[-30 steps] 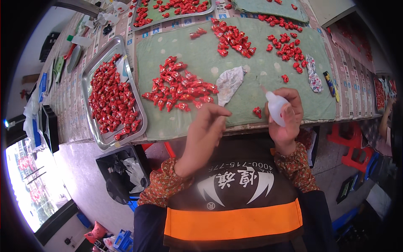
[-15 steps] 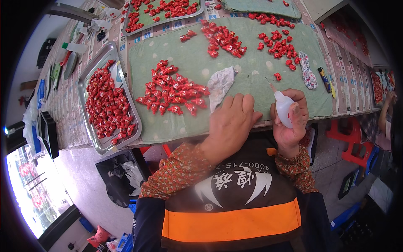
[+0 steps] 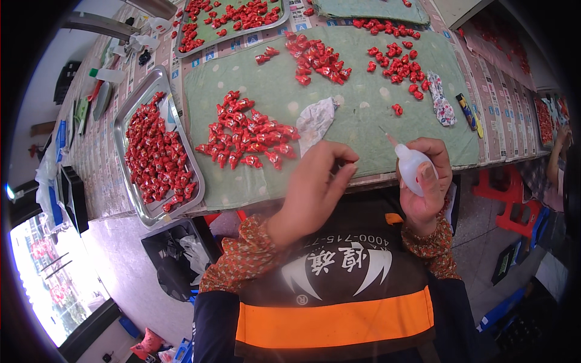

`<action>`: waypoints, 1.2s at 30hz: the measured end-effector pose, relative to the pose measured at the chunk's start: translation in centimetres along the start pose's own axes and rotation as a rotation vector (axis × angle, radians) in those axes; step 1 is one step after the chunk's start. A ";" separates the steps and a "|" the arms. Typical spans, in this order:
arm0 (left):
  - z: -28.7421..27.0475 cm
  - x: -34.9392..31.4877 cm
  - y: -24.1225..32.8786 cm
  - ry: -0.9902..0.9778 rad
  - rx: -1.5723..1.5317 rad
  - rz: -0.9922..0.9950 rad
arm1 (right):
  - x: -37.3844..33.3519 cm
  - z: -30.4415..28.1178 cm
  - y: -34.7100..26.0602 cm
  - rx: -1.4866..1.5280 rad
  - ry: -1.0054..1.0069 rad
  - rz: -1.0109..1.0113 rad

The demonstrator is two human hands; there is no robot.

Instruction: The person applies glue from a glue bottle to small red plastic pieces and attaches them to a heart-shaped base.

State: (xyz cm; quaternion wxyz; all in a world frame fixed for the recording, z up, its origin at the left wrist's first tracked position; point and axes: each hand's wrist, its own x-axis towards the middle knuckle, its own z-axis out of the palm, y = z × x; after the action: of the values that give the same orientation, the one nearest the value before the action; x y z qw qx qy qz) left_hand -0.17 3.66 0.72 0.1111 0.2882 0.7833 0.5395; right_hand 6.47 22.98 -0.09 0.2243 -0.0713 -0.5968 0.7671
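Observation:
My right hand (image 3: 427, 202) is wrapped round a small white squeeze bottle (image 3: 411, 164), whose thin needle tip points up and to the left over the green cloth mat (image 3: 375, 133). At the mat's near edge, my left hand (image 3: 311, 187) is closed, thumb and fingers drawn together. Whatever it may hold is too hidden to make out. Just beyond that hand lies a crumpled whitish cloth (image 3: 316, 121). To its left is a pile of small red figures (image 3: 245, 134). A single red piece (image 3: 397, 109) rests on the mat beyond the bottle's tip.
A metal tray (image 3: 195, 202) full of red figures stands on the left, and another tray (image 3: 242, 43) lies at the back. More red pieces (image 3: 399, 63) are heaped at the back right, near a flowered cloth (image 3: 441, 100) and a lighter-like tool (image 3: 466, 112). Red stools (image 3: 508, 196) stand at right.
My left hand has shifted slightly left and turned, so the thumb and fingertips now show. My right hand with the bottle has moved a little right and nearer.

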 end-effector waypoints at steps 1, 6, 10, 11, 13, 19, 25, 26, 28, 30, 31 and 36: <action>-0.6 -0.4 0.4 -0.029 -0.361 -0.258 | -0.1 0.1 -0.4 0.004 0.001 -0.002; -2.7 -1.8 -0.3 0.030 -1.137 -0.496 | -1.0 0.5 -1.9 -0.107 -0.151 0.055; -3.3 -2.5 -0.2 0.029 -1.392 -0.539 | -1.3 1.4 -2.6 -0.221 -0.300 0.027; -3.3 -2.7 -0.4 0.004 -1.465 -0.549 | -1.3 1.6 -2.7 -0.219 -0.303 0.026; -3.3 -2.9 -0.6 0.003 -1.505 -0.527 | -1.3 1.9 -3.0 -0.320 -0.405 -0.046; -3.3 -3.6 -1.3 0.021 -1.523 -0.571 | -1.5 2.7 -3.2 -0.398 -0.476 -0.133; -2.9 -4.1 -1.8 0.028 -1.621 -0.600 | -1.2 3.4 -3.3 -0.485 -0.491 -0.284; -2.9 -4.2 -1.8 0.033 -1.627 -0.609 | -1.2 3.5 -3.3 -0.486 -0.491 -0.282; -2.6 -4.5 -2.0 0.037 -1.690 -0.590 | -1.2 3.6 -3.4 -0.495 -0.520 -0.295; -2.5 -4.6 -2.0 0.038 -1.753 -0.570 | -1.3 3.7 -3.5 -0.519 -0.514 -0.313; -2.4 -4.6 -2.0 0.036 -1.757 -0.567 | -1.4 3.7 -3.3 -0.538 -0.509 -0.331; -2.3 -4.8 -2.2 0.019 -1.776 -0.554 | -1.4 3.8 -3.1 -0.553 -0.506 -0.360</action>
State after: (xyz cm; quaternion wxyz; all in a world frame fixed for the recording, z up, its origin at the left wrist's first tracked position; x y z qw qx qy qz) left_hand 1.84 -1.39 -1.08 0.4095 -0.1042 0.1250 0.8976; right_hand 7.05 19.62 3.74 0.1736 0.1672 -0.8195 0.5199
